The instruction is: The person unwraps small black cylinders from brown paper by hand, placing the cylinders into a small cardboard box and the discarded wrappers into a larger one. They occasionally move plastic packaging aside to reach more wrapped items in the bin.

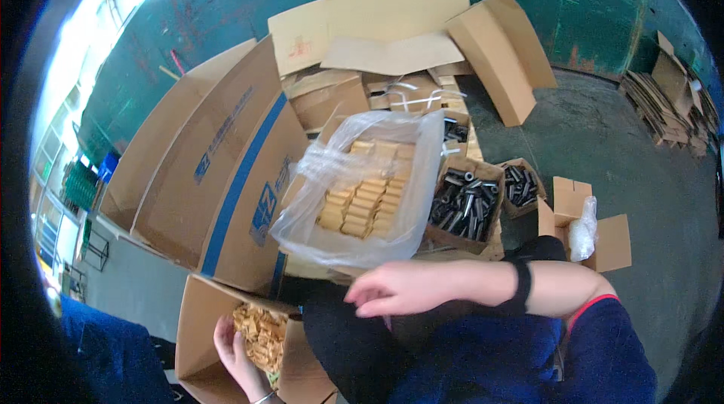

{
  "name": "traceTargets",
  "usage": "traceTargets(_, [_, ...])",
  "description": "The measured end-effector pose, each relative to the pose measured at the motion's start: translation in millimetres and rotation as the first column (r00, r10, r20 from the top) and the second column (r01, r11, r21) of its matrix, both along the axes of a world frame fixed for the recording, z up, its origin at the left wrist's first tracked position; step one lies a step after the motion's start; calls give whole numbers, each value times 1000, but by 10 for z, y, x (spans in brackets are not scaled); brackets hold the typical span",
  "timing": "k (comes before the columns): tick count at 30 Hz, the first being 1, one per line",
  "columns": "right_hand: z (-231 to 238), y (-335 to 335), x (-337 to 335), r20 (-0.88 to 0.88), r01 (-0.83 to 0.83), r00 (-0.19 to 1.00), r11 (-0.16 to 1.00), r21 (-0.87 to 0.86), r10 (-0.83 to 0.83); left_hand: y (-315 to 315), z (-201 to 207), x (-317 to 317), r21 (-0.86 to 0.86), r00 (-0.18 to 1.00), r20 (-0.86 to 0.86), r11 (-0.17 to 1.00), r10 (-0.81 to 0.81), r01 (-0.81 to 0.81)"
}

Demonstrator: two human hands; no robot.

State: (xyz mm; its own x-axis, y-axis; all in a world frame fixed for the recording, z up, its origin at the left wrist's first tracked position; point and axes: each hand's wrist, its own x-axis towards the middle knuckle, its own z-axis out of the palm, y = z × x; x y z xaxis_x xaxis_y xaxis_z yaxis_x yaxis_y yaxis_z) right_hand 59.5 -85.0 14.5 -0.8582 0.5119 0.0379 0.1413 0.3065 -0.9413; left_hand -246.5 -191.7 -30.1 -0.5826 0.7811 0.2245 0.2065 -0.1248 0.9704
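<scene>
My left hand (232,347) is inside the open cardboard box (197,321) at the lower left, next to crumpled brown paper (260,334). Its thumb stands apart from the fingers, and I see nothing in its grasp. Over my lap, my right hand (388,287) points left with loosely bent fingers and holds nothing visible. Just beyond it is a carton lined with a clear plastic bag (426,200). Rows of small brown-paper-wrapped packets (366,204) lie inside that lining.
A large cardboard sheet (226,147) with a blue stripe rises on the left. Boxes of dark metal tubes (467,204) stand right of the lined carton. Farther right, a small open box (611,242) holds clear plastic. Flattened cardboard (656,106) is piled at the far right.
</scene>
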Motion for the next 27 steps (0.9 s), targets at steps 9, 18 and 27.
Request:
traceTargets(9, [-273, -58, 1537, 644, 133, 645, 890, 436, -412, 1396, 344, 1631, -350, 486, -417, 629, -768, 694])
traceTargets(18, [-361, -265, 1869, 537, 12, 837, 986, 167, -102, 2790, -222, 1935, -839, 10, -442, 417, -897, 349])
traceTargets(27, [-397, -137, 1967, 398, 63, 911, 989, 130, -110, 3723, -641, 2420, -548, 77, -799, 774, -597, 318])
